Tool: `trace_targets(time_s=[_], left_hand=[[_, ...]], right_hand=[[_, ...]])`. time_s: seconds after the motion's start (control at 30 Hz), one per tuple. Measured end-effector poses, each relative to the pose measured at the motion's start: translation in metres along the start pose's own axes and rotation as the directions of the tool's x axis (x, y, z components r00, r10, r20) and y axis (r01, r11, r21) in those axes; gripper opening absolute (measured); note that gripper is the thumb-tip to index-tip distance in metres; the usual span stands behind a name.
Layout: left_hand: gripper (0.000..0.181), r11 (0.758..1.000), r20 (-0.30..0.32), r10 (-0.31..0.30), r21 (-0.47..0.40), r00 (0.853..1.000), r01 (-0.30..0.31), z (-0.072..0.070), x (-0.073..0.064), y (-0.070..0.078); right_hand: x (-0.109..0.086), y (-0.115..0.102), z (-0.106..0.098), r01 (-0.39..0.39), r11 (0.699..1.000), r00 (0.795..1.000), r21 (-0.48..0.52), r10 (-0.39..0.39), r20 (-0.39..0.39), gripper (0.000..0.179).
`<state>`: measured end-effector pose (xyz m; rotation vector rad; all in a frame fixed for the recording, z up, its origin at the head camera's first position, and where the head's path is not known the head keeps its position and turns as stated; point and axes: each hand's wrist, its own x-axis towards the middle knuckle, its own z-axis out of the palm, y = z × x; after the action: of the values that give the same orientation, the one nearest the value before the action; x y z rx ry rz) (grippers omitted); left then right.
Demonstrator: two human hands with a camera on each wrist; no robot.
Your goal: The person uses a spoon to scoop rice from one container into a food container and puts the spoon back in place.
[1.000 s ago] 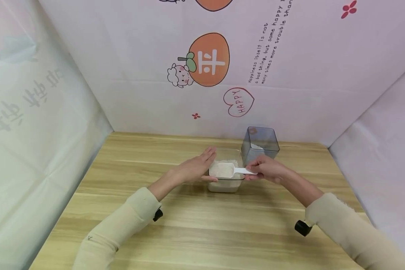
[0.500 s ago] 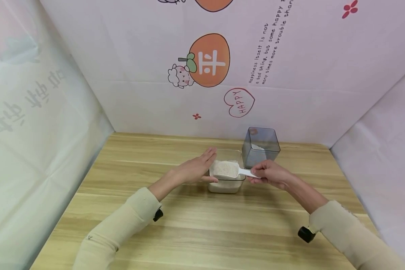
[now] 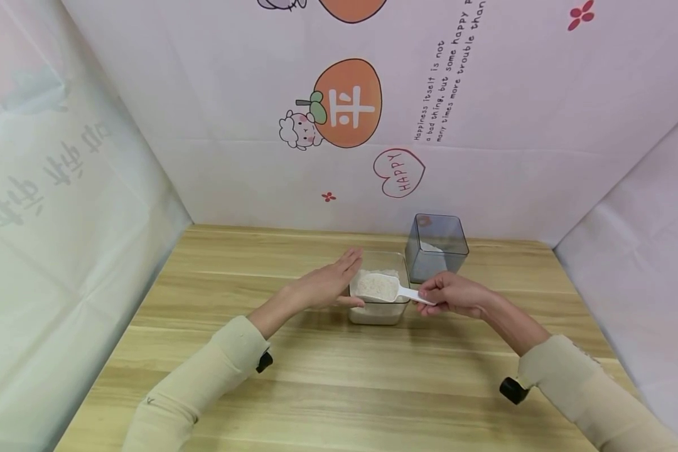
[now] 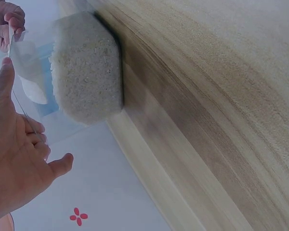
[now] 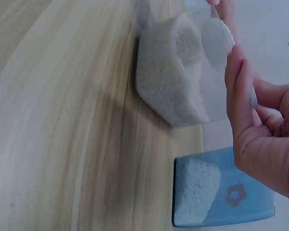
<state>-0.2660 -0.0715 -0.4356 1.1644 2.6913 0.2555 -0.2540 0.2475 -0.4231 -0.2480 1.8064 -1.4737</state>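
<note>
A clear square container (image 3: 375,315) with rice (image 4: 86,72) in it stands on the table. My left hand (image 3: 329,281) lies against its left side, fingers stretched along the rim and thumb at the front corner. My right hand (image 3: 454,294) pinches the handle of a white scoop (image 3: 411,293). The scoop's bowl, heaped with rice, is level over the container's opening. Through the clear wall the scoop (image 5: 216,43) also shows above a hollow in the rice in the right wrist view. Behind my right hand stands a blue-tinted square container (image 3: 437,235) with some white grains inside.
The wooden table (image 3: 339,383) ends at a printed white backdrop (image 3: 231,182) close behind the containers. White sheets (image 3: 644,251) hang along both sides. The blue container sits right beside the clear one, at its back right.
My right hand has shifted slightly right and toward me with the scoop. The scoop's load was heaped at half a second ago and looks lower now. My left hand has stayed in place.
</note>
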Motion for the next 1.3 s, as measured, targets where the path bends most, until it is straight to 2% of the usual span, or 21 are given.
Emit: trace_targets(time_s=[0.3,0.47,0.73,0.93,1.3], left_hand=[[0.102,0.999,0.018,-0.008,-0.039,1.000,0.009,-0.002,-0.002,0.001],[0.102,0.999,0.015,-0.007,-0.045,1.000,0.007,-0.001,-0.003,0.000],[0.102,0.999,-0.003,0.006,-0.043,1.000,-0.006,-0.001,-0.003,-0.001],[0.101,0.999,-0.001,0.003,-0.036,1.000,-0.003,-0.001,-0.003,0.000],[0.100,1.000,0.005,0.002,-0.030,1.000,-0.002,-0.002,-0.003,0.000]], right_hand=[[-0.002,0.000,0.002,0.030,1.000,0.999,0.001,-0.030,-0.034,0.026],[-0.005,-0.004,0.001,0.041,0.999,0.997,-0.019,-0.042,-0.068,0.024],[-0.013,-0.010,-0.002,0.053,0.998,0.993,-0.040,-0.057,-0.105,0.032],[-0.018,-0.011,-0.006,0.070,0.997,0.992,-0.013,-0.071,-0.108,0.022],[-0.025,-0.012,-0.017,0.092,0.996,0.991,-0.003,-0.091,-0.101,0.024]])
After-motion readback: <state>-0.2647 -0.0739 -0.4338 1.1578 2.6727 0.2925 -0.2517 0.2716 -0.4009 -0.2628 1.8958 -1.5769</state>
